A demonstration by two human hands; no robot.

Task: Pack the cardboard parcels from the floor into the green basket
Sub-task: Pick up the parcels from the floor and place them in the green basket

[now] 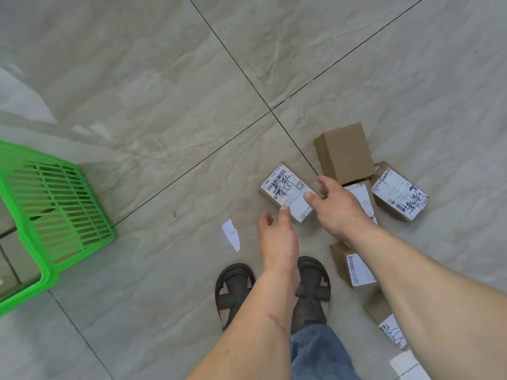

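Note:
Several small cardboard parcels lie on the tiled floor at the right. The nearest, a flat labelled parcel (285,189), lies just beyond my fingertips. My left hand (277,237) hovers open at its near edge, one fingertip touching or almost touching the label. My right hand (336,205) is open over its right corner, holding nothing. A plain brown parcel (347,152) stands behind, with another labelled parcel (400,193) to its right. Further parcels (354,266) lie partly hidden under my right forearm. The green basket (55,207) sits at the far left; cardboard shows through its slats.
A white paper scrap (231,235) lies on the floor left of my left hand. My feet in dark sandals (236,289) stand just below the hands. Bare grey tile stretches between the parcels and the basket.

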